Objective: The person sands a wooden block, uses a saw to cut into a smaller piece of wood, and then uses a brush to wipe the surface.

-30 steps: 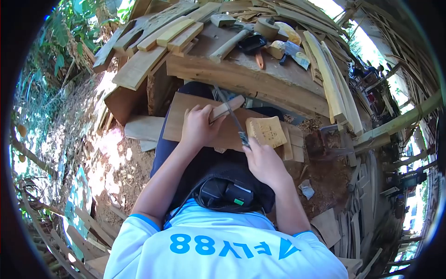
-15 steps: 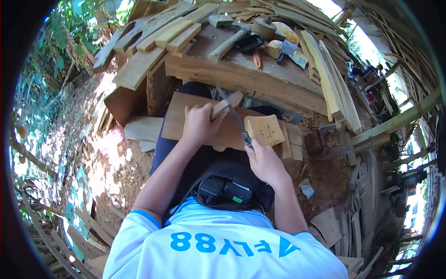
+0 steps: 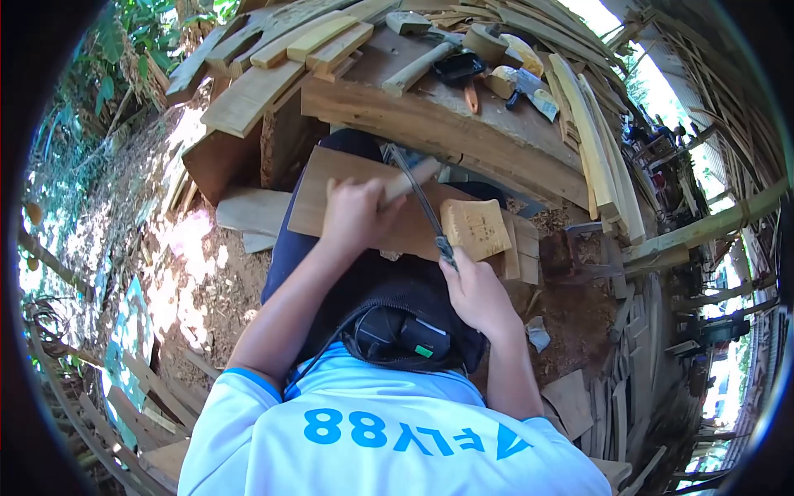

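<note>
One left hand, one right hand. One blade, one stick, one lap board, one yellow block. In one pouch, two black boxes. On one bench, one orange handle. One shirt, two sleeves. Many planks, too heaped to count.

this is an open-air woodworking shop: a heavy timber bench bears a wooden-handled tool, cut boards lie stacked beside it, shavings litter the dirt floor, and green leaves show nearby.
</note>
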`<state>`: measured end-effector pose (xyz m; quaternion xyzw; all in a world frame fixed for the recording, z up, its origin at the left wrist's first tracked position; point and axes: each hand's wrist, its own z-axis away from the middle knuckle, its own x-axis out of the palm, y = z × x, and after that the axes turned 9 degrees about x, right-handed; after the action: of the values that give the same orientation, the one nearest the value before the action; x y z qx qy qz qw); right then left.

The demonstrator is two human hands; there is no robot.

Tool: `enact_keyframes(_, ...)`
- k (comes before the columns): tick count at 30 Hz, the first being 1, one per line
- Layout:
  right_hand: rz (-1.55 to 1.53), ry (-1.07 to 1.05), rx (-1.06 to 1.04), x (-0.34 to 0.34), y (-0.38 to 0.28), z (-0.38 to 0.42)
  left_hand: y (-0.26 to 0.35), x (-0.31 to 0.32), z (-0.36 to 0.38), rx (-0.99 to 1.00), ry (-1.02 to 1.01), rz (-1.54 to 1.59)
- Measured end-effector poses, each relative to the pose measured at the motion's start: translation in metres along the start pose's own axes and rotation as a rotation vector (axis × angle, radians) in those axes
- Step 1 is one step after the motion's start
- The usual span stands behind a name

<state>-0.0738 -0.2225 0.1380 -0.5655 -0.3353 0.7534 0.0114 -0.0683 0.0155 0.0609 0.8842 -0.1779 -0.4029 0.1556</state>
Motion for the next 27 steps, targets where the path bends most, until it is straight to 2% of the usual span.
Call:
enact_keyframes(1,0.014,-0.032,0.047,-0.004,0.0,0.007,-0.003,-0.002,-0.003,-0.004,0.066,0.011)
enact_keyframes(5,0.011,-0.012,0.059,-0.001,0.005,0.004,-0.001,-0.001,0.004,0.033,0.036,0.067)
enact_keyframes(7,0.032,0.008,-0.021,0.002,0.001,-0.012,0.005,-0.006,0.013,0.115,-0.079,0.005)
enact_keyframes(8,0.047,0.012,-0.066,0.004,-0.002,-0.017,0.01,-0.008,0.017,0.114,-0.076,0.001)
enact_keyframes(10,0.034,0.003,-0.061,0.006,-0.011,-0.013,0.016,-0.011,0.025,0.061,-0.007,0.092)
enact_keyframes(11,0.031,-0.021,-0.04,0.004,-0.012,-0.008,0.013,-0.013,0.026,0.045,-0.006,-0.037)
enact_keyframes(12,0.03,-0.045,-0.015,0.004,-0.012,-0.003,0.006,-0.015,0.024,0.034,-0.006,-0.036)
enact_keyframes(14,0.013,-0.061,-0.006,0.005,-0.005,0.011,-0.005,-0.016,0.018,0.019,0.134,-0.011)
enact_keyframes(19,0.032,-0.054,0.072,-0.01,0.0,0.006,0.009,-0.004,0.023,0.013,0.096,0.091)
enact_keyframes(21,0.024,-0.033,0.026,-0.005,0.0,-0.001,0.01,-0.005,0.025,0.07,-0.036,0.044)
enact_keyframes(24,0.021,-0.027,-0.008,0.001,-0.003,-0.005,0.01,-0.005,0.023,0.048,-0.01,0.122)
enact_keyframes(27,-0.03,-0.016,-0.038,0.003,0.004,0.002,0.007,-0.01,0.023,0.058,0.016,0.059)
